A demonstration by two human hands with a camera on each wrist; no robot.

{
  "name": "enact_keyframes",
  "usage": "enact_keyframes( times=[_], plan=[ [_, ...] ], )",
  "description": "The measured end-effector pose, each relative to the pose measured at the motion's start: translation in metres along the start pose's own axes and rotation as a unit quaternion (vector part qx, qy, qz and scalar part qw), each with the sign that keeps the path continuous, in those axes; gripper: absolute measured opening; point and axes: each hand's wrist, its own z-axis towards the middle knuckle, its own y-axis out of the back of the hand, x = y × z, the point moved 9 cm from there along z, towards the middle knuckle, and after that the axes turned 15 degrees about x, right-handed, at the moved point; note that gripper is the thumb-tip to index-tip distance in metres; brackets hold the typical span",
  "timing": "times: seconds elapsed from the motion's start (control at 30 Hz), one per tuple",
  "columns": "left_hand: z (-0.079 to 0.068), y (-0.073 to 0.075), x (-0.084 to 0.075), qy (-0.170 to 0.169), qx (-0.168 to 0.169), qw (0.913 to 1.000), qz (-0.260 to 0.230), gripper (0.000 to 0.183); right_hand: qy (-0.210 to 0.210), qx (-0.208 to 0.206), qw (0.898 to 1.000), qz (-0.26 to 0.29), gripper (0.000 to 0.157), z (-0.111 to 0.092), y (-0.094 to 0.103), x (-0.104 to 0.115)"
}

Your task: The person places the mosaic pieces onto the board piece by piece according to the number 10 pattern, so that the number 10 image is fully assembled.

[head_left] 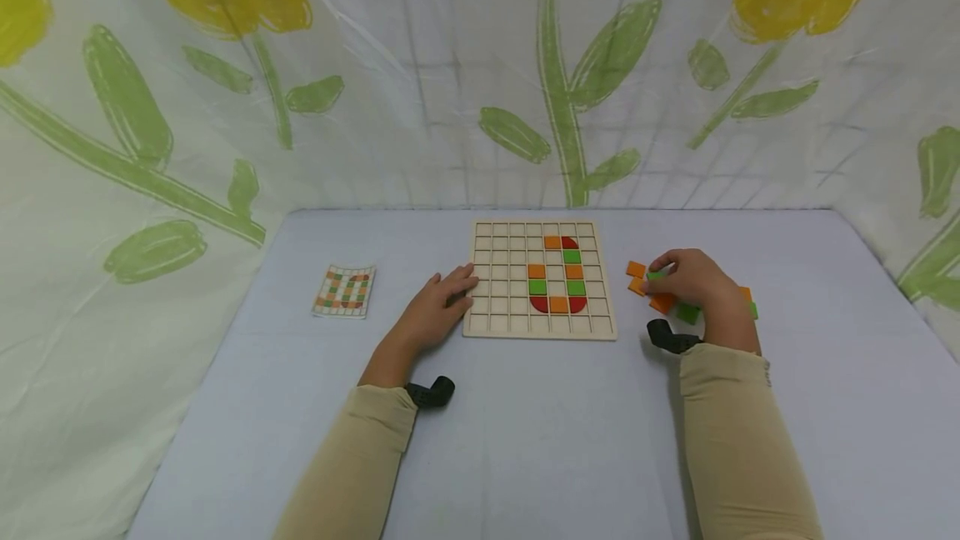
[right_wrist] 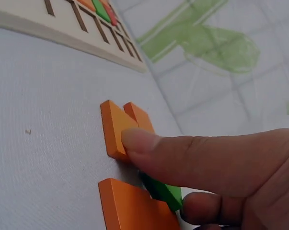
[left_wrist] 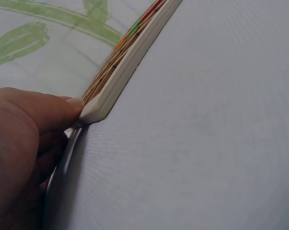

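A wooden grid board (head_left: 491, 282) lies on the table, with orange, green and red tiles set in its right half. My left hand (head_left: 429, 313) rests at its left edge, fingers fairly straight; the thumb (left_wrist: 63, 112) touches the board's corner in the left wrist view. To the right of the board, my right hand (head_left: 701, 277) is over a loose group of tiles. It pinches a green square tile (right_wrist: 166, 191), which is tilted and partly hidden behind the thumb. That thumb's tip overlaps an orange tile (right_wrist: 114, 127) in the right wrist view.
A small pattern card (head_left: 344, 292) lies on the white table (head_left: 525, 432), left of the board. Several orange and green tiles (head_left: 687, 312) are scattered beneath and around the right hand. A flower-printed cloth (head_left: 420, 90) hangs behind the table's far edge.
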Motion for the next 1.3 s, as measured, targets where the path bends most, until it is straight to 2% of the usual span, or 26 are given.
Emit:
enact_keyframes(
  times=[0.17, 0.4, 0.63, 0.8, 1.03, 1.17, 1.3],
  plan=[
    [-0.002, 0.001, 0.001, 0.005, -0.003, 1.0, -0.002, 0.046, -0.014, -0.006, 1.0, 0.02, 0.052, 0.002, 0.001, -0.001],
    [-0.005, 0.003, 0.004, 0.007, -0.006, 1.0, -0.003, 0.046, 0.013, -0.015, 0.999, 0.025, 0.037, 0.008, 0.001, 0.006],
    [-0.006, 0.004, 0.006, 0.004, -0.007, 1.0, 0.0, 0.045, 0.041, -0.085, 0.995, 0.045, 0.038, 0.009, 0.009, 0.024],
    [-0.001, -0.001, 0.005, -0.006, 0.003, 1.0, 0.002, 0.044, 0.083, -0.107, 0.989, 0.062, 0.031, 0.014, 0.003, 0.057],
    [0.002, -0.001, 0.002, -0.013, -0.004, 0.9999, -0.004, 0.043, 0.152, -0.067, 0.986, -0.03, 0.018, 0.043, -0.018, 0.131],
    [0.001, -0.001, 0.001, -0.015, -0.001, 0.9999, -0.006, 0.044, 0.156, -0.042, 0.984, -0.075, 0.015, 0.062, -0.028, 0.157],
    [0.0, 0.0, 0.001, -0.012, 0.004, 0.9999, -0.002, 0.044, 0.146, -0.03, 0.983, -0.109, 0.014, 0.075, -0.033, 0.167]
  ],
)
